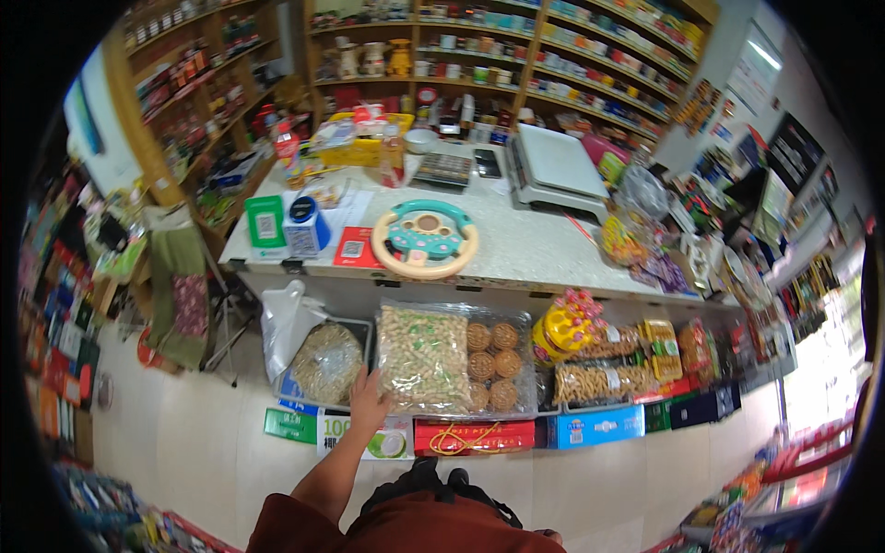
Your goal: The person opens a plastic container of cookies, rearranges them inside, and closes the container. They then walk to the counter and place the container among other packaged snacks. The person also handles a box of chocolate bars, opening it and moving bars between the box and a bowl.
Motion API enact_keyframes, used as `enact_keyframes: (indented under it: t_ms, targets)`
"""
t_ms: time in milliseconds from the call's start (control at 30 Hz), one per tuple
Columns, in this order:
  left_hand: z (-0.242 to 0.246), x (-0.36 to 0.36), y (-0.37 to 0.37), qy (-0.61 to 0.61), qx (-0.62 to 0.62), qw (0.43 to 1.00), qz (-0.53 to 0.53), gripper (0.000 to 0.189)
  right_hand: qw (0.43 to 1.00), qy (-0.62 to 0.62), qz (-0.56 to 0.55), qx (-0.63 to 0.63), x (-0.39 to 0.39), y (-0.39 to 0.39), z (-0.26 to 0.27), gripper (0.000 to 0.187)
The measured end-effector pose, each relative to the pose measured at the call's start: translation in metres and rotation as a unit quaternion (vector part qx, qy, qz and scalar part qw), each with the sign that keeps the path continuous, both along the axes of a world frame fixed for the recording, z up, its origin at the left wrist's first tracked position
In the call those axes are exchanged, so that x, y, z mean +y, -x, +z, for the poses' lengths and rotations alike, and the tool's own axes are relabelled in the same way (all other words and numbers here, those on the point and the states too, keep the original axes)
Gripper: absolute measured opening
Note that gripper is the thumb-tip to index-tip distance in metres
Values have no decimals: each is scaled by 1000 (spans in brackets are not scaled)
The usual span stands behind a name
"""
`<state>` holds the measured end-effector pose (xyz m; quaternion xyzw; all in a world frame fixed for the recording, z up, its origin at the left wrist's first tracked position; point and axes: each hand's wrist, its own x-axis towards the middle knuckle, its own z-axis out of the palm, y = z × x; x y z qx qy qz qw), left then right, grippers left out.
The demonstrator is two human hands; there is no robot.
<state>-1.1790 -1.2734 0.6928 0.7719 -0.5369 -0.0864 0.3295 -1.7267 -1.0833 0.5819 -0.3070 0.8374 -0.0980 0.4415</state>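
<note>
My left hand [370, 402] reaches to the seam between two grey bins, its fingers extended by the lower left side of a clear bag of peanut-like snacks [423, 359]. Whether the fingertips press on the bag or the bin rim is hard to tell. Left of the hand, a bin holds a bag of seeds or grain [326, 363], with a white plastic bag [283, 332] beside it. To the right of the snack bag lies a clear pack of round cookies [494, 363]. Only a sliver of my right hand [552, 536] shows at the bottom edge, by my clothing.
A counter [525, 242] behind the bins carries a toy steering wheel [425, 238], a weighing scale [556, 166], a calculator [444, 169] and payment-code stands [265, 221]. Boxes, one red [475, 437] and one blue [596, 426], stand below the bins. A tripod [225, 332] is at left.
</note>
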Motion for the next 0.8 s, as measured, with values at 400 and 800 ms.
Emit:
enact_keyframes:
  t_ms: [400, 800]
  targets:
    - [-129, 382, 44, -519, 286, 756, 277, 45, 985, -19, 141, -99, -123, 15, 17, 20]
    - [-107, 474, 138, -336, 390, 745, 425, 38, 873, 89, 478, -33, -169, -45, -12, 18]
